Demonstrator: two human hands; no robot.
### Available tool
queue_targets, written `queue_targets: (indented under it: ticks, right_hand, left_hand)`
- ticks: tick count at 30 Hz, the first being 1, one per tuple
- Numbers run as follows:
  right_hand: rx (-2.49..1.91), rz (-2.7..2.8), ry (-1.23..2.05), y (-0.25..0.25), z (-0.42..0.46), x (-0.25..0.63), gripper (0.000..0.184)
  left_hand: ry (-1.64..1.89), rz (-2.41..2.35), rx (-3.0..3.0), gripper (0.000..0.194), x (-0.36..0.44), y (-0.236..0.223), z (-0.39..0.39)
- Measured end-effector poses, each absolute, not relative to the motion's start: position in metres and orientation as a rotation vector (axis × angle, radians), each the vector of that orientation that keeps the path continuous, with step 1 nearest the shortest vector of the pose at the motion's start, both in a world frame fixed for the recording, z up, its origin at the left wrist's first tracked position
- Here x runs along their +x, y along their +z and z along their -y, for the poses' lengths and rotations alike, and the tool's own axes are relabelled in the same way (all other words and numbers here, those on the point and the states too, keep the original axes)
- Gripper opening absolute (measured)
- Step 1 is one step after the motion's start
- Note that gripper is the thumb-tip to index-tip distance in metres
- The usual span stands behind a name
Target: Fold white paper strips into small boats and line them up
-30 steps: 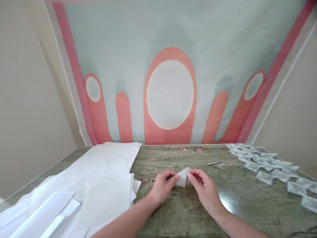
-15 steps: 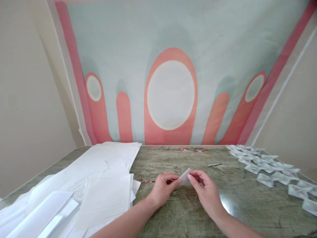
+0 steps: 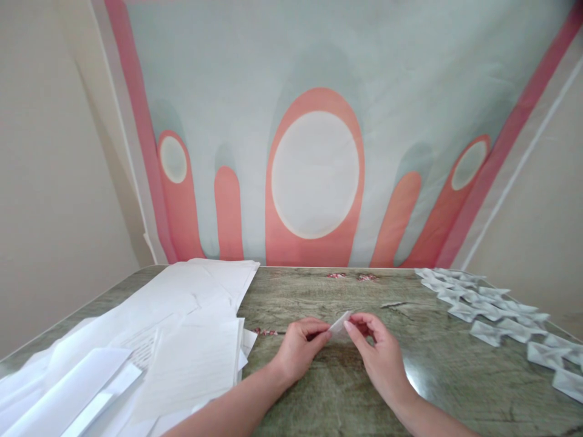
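A small folded piece of white paper (image 3: pixel 339 324) is held just above the table, between my two hands. My left hand (image 3: pixel 303 346) pinches its left end between thumb and fingers. On the other side, my right hand (image 3: pixel 374 343) has thumb and forefinger closed on the right end. The fingers cover part of the paper, so its full shape is hidden.
Loose white paper sheets (image 3: pixel 191 370) lie piled over the table's left side, some with print showing through. Several folded paper pieces (image 3: pixel 485 332) stand in rows along the right side of the wood-grain table (image 3: pixel 319 413). A patterned wall covering (image 3: pixel 314 249) rises behind.
The view has shifted very slightly. Both hands keep their pinch on the folded paper in nearly the same place.
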State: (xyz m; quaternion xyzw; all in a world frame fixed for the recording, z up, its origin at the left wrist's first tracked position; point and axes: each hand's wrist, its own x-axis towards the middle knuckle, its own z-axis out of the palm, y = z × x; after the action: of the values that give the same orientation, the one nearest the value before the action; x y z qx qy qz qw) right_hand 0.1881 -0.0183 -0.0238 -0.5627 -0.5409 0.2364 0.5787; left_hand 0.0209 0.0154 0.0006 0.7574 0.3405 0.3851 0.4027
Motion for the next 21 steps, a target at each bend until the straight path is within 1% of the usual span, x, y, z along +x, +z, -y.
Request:
queue_targets:
  ticks: [14,21]
  right_hand:
    - [-1.304,1.316,0.436,-0.0237,0.0217,0.1861,0.024]
    - [-1.303,1.346,0.401,-0.0189,0.025,0.1854,0.02]
  left_hand:
    - [0.908,-0.84,1.981,0.022,0.0227,-0.0044,-0.0155]
    - [0.913,-0.834,1.977,0.023,0.023,-0.003,-0.0135]
